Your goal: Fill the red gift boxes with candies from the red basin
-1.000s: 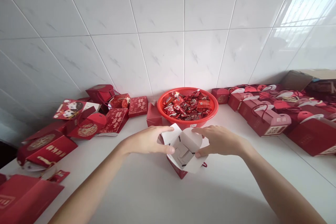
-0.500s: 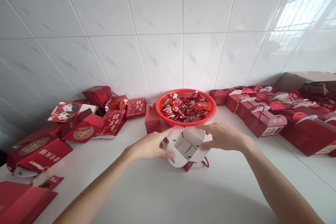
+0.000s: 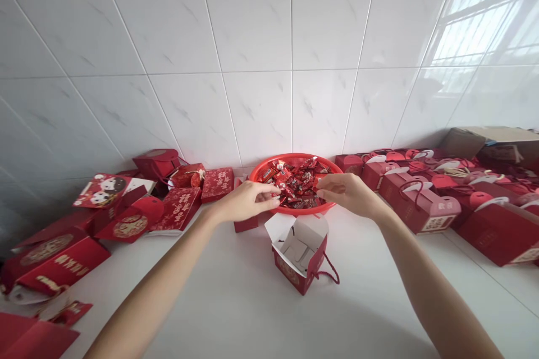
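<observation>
Work judged part-done: the open-topped red card box with white lining (image 3: 290,276) stands opened out, its top flaps unclosed and no contents visible; filling and closing are judged outstanding. It sits just below the fingers, nearer the wearer, touched by neither hand. It is upright, mouth upward, one corner towards the wearer; its long axis cannot be determined. Left hand (image 3: 242,201) and right hand (image 3: 349,195) have fingers partly curled, thumbs slightly apart, at the round red plastic basket (image 3: 295,211) of red-wrapped sweets (image 3: 301,184); any grip cannot be confirmed.
</observation>
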Tool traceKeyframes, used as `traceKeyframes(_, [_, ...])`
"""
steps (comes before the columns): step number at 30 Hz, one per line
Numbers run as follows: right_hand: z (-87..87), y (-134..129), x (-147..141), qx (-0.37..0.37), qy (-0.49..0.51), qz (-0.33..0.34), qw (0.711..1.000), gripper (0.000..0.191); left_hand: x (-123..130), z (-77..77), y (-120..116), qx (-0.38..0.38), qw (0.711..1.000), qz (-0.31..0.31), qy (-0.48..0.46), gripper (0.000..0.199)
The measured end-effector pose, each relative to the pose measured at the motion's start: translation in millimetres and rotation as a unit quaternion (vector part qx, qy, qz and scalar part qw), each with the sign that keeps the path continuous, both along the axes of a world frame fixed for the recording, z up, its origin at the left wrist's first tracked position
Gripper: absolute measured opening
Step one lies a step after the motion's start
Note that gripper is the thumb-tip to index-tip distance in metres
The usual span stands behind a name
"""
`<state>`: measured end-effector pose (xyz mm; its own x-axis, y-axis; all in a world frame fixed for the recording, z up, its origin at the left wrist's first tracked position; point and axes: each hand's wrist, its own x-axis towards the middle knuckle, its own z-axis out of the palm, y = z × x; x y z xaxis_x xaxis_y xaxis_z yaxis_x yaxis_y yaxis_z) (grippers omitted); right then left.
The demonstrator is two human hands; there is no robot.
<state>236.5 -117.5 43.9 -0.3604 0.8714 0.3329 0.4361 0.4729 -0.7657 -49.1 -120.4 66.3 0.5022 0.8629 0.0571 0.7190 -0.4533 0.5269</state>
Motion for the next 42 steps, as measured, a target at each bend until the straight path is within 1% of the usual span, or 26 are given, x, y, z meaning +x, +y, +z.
traceKeyframes(2, [-7.9, 24.3, -10.5, -0.011, 0.104, -0.007, 0.994, 0.025, 11.0, -1.2, 26.5, 0.007, 1.0, 0.0, 0.009, 0.043])
traceKeyframes(3, [-12.4, 36.4, -16.6, -0.011, 0.154, -0.023, 0.988, 0.027, 17.8, -3.9, 40.0, 0.005, 1.0, -0.002, 0.018, 0.04])
traceKeyframes(5, [-21.4, 58.1, -27.9, -0.012, 0.264, -0.072, 0.962, 0.027, 33.2, -12.5, 64.5, -0.019, 0.998, -0.035, 0.056, 0.037])
traceKeyframes(6, [-25.7, 67.0, -32.3, -0.021, 0.308, -0.102, 0.946, 0.026, 41.5, -17.8, 74.7, -0.025, 0.996, -0.048, 0.069, 0.038])
traceKeyframes(7, [-29.7, 74.4, -35.5, -0.03, 0.345, -0.132, 0.929, 0.024, 49.9, -23.3, 83.1, -0.026, 0.995, -0.061, 0.079, 0.043])
traceKeyframes(8, [-33.3, 80.3, -37.3, -0.036, 0.366, -0.155, 0.917, 0.023, 58.4, -28.7, 89.9, -0.028, 0.992, -0.081, 0.097, 0.053])
traceKeyframes(10, [-39.6, 88.2, -37.0, -0.044, 0.391, -0.185, 0.9, 0.021, 74.9, -38.4, 99.2, -0.011, 0.978, -0.118, 0.17, 0.068])
traceKeyframes(12, [-44.6, 92.1, -33.6, -0.05, 0.405, -0.201, 0.89, 0.02, 89.7, -45.5, 104.8, 0.012, 0.965, -0.114, 0.237, 0.073])
traceKeyframes(14, [-48.1, 93.8, -29.7, -0.057, 0.419, -0.211, 0.881, 0.02, 101.5, -49.9, 109.3, 0.025, 0.961, -0.095, 0.258, 0.07])
traceKeyframes(17, [-50.8, 95.3, -26.5, -0.067, 0.432, -0.217, 0.873, 0.02, 109.7, -53.8, 115.4, 0.02, 0.966, -0.081, 0.244, 0.055])
traceKeyframes(19, [-51.4, 96.1, -26.2, -0.071, 0.438, -0.218, 0.869, 0.02, 107.5, -56.0, 118.4, 0.009, 0.971, -0.074, 0.226, 0.042])
traceKeyframes(22, [-50.9, 96.4, -26.6, -0.077, 0.444, -0.217, 0.866, 0.02, 95.2, -58.6, 120.1, -0.007, 0.983, -0.063, 0.174, 0.027])
traceKeyframes(25, [-49.7, 94.9, -27.0, -0.083, 0.448, -0.214, 0.864, 0.02, 79.5, -59.2, 121.4, -0.016, 0.994, -0.041, 0.098, 0.015])
traceKeyframes(28, [-48.9, 93.0, -27.4, -0.09, 0.447, -0.21, 0.865, 0.02, 67.9, -59.8, 125.6, -0.024, 1.0, -0.011, 0.001, 0.008])
traceKeyframes(33, [-49.5, 92.3, -27.4, -0.098, 0.434, -0.203, 0.872, 0.017, 61.5, -64.8, 133.1, -0.055, 0.986, 0.017, -0.159, 0.017])
traceKeyframes(38, [-47.3, 89.9, -30.4, -0.108, 0.415, -0.189, 0.884, 0.017, 61.7, -64.4, 130.8, -0.059, 0.963, 0.036, -0.261, 0.028])
traceKeyframes(40, [-45.2, 86.2, -33.6, -0.115, 0.394, -0.166, 0.897, 0.018, 62.1, -62.1, 128.2, -0.054, 0.955, 0.035, -0.289, 0.032])
traceKeyframes(42, [-43.3, 82.1, -37.2, -0.128, 0.345, -0.122, 0.922, 0.02, 62.6, -60.2, 126.2, -0.044, 0.95, 0.033, -0.308, 0.036])
